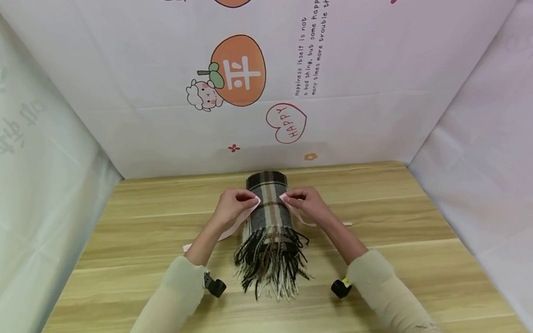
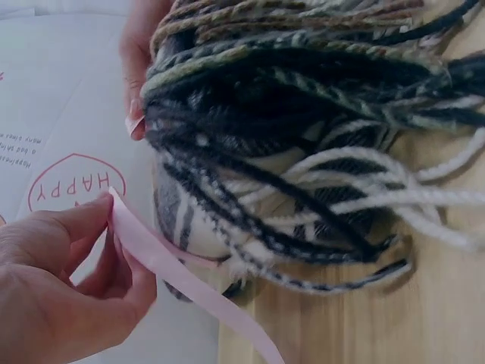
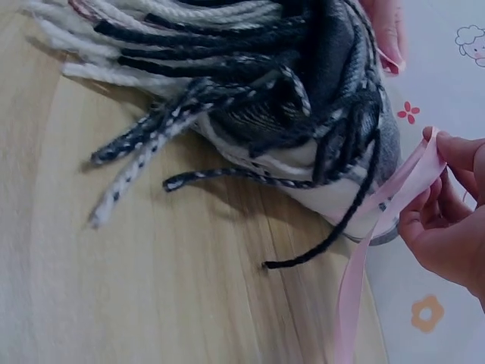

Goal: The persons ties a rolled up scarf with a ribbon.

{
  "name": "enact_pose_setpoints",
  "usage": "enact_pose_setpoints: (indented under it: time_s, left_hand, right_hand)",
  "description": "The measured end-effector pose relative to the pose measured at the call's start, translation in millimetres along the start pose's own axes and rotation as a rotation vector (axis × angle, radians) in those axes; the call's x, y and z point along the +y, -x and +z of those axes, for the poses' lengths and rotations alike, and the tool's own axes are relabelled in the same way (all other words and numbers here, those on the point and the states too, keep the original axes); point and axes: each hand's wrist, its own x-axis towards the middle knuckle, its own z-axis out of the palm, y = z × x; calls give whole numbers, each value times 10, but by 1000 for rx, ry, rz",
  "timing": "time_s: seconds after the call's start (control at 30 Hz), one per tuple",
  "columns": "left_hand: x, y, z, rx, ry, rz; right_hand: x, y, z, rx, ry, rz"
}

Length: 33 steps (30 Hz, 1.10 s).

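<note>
A rolled plaid scarf (image 1: 269, 207) in black, grey, white and brown lies lengthwise on the table, its fringe (image 1: 275, 264) spread toward the front. Pink ribbon (image 2: 189, 277) runs by the roll, with one length on each side. My left hand (image 1: 234, 207) pinches the ribbon at the scarf's left edge, between thumb and fingers. On the opposite edge, my right hand (image 1: 306, 202) pinches the other length of ribbon (image 3: 413, 178). The two pinched parts are apart, above the roll. How the ribbon passes under the scarf is hidden.
The wooden table (image 1: 140, 289) meets a white printed backdrop (image 1: 360, 118) just behind the scarf. White sheets stand at the left and right sides. Loose ribbon ends (image 1: 187, 248) lie on the tabletop on both sides. A small black camera sits at each wrist.
</note>
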Motion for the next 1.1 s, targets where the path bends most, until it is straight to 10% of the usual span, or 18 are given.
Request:
enact_pose_setpoints:
  time_s: [1.1]
  left_hand:
    - [14, -128, 201, 91, 82, 32]
  right_hand:
    - [4, -53, 225, 143, 1, -59]
